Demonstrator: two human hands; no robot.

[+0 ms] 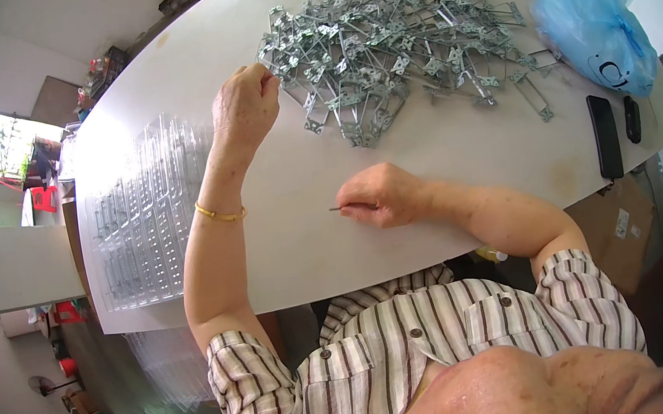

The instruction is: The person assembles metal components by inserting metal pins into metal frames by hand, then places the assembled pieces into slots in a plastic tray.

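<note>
A large heap of grey metal wire brackets [400, 38] with small punched plates lies tangled on the far middle of the table. At the heap's left edge is my left hand [246, 107], its fingers pinched together by the nearest brackets; what they grip, if anything, is hidden. My right hand [386, 194] rests low over the table in front of me, closed, with the thin dark end of a small metal piece [334, 208] sticking out to the left between thumb and fingers. The rest of that piece is covered by the hand.
On the left of the white table [295, 248] lie clear plastic trays [145, 220] with rows of small metal parts. A tied blue plastic bag [596, 31] sits at the far right. Nearer are a black phone [605, 137] and a smaller black object [632, 119]. A cardboard box [617, 234] stands below the right edge.
</note>
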